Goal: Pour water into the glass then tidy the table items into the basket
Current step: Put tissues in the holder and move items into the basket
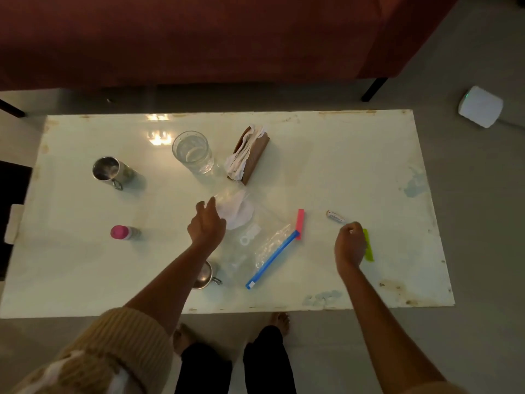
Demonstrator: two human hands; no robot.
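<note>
Dim room: worn white table [355, 166], dark red sofa [199, 38] behind, grey floor [483, 194] underneath.

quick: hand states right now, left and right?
Left hand: open, fingers stretched toward the clear bag, holding nothing.
Right hand: fingers curled beside the green clip; grip cannot be told.

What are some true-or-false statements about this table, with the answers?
1. The glass holds water. True.
2. The pink-capped bottle stands right of the glass. False: it stands on the left part of the table.
3. The napkin holder stands beside the glass. True.
4. The left hand grips the glass. False: it reaches over the clear bag, apart from the glass.
5. A basket sits on the table. False: none is in view.
</note>
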